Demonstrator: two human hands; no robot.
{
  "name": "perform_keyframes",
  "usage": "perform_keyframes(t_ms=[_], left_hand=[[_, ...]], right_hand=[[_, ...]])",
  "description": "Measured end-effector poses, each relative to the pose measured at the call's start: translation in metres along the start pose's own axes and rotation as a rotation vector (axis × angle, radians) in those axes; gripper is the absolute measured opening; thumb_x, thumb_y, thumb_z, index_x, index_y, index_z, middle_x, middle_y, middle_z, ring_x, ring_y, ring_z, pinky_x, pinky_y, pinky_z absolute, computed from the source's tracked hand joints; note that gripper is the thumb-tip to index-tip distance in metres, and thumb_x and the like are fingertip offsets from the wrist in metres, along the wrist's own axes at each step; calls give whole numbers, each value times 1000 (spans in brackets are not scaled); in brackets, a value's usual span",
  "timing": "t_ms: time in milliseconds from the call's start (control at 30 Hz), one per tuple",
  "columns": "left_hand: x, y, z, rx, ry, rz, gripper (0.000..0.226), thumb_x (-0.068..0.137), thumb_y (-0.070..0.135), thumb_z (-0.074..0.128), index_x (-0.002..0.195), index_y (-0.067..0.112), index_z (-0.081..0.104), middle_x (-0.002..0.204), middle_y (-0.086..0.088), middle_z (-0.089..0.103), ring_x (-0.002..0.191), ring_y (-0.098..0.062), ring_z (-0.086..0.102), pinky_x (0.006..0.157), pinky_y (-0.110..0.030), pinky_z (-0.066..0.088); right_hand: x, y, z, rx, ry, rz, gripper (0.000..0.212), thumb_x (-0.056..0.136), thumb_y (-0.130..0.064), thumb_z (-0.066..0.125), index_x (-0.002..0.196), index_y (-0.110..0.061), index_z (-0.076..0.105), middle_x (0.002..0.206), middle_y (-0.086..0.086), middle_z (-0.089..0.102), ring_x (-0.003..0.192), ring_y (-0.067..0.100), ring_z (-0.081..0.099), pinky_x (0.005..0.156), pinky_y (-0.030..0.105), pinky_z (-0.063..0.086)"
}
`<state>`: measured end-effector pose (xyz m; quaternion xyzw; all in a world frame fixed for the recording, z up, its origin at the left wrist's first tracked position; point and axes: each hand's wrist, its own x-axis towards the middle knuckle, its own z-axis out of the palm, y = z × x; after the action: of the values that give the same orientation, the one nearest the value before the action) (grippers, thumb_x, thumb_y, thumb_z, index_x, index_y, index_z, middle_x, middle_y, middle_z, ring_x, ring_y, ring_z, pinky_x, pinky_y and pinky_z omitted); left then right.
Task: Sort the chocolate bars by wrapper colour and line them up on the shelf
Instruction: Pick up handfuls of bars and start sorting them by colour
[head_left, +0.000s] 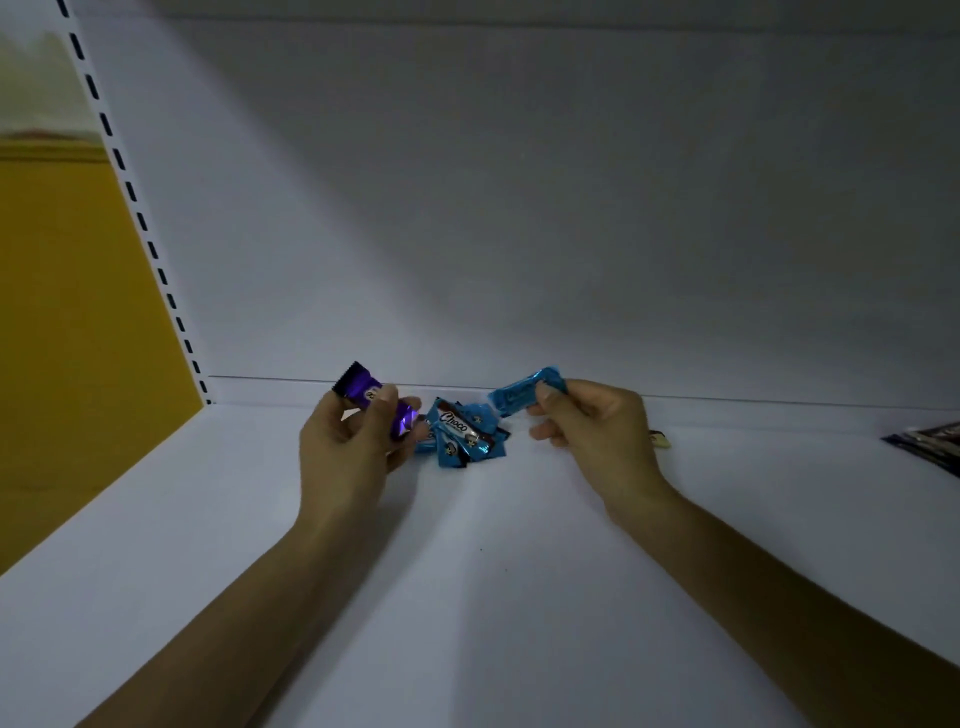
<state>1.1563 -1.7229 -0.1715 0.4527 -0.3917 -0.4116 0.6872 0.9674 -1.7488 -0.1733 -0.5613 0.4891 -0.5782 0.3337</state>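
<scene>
Both forearms (779, 613) reach in low over the white shelf (467, 571), well apart. Left hand (353, 452): fingers (383, 415) curled round a purple chocolate bar (366, 393), which is tilted with shiny crimped ends sticking out both sides. Right hand (597, 431): thumb and fingers pinch one end of a light-blue chocolate bar (519, 395), free end pointing toward the left hand. Between the two sets of fingers, on the shelf: loose overlapping pile of blue "Choco" bars (462, 434). Far right of the right fingers: dark packets (930, 441) at the frame edge.

Forearms (249, 597) and both hands (348, 447) seem bare.
</scene>
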Motion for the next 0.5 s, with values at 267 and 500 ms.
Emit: perform_keyframes(t_ms=[267,500], left_hand=[[-12,-9,8,39,-158,55,8,87,6,62,86,11,69,73,-1,74,65,-8,69,63,-17,55],[-18,-9,11,294,-340,167,6,94,17,57,99,14,57,68,2,71,49,-15,63,52,-19,49]], right_hand=[[-6,20,17,-683,-342,-417,38,96,-26,53,132,-18,55,136,-1,55,122,17,51,104,30,39],[-4,11,16,-70,-363,-65,43,91,-49,45,120,-22,63,120,-5,65,114,4,57,101,22,41]])
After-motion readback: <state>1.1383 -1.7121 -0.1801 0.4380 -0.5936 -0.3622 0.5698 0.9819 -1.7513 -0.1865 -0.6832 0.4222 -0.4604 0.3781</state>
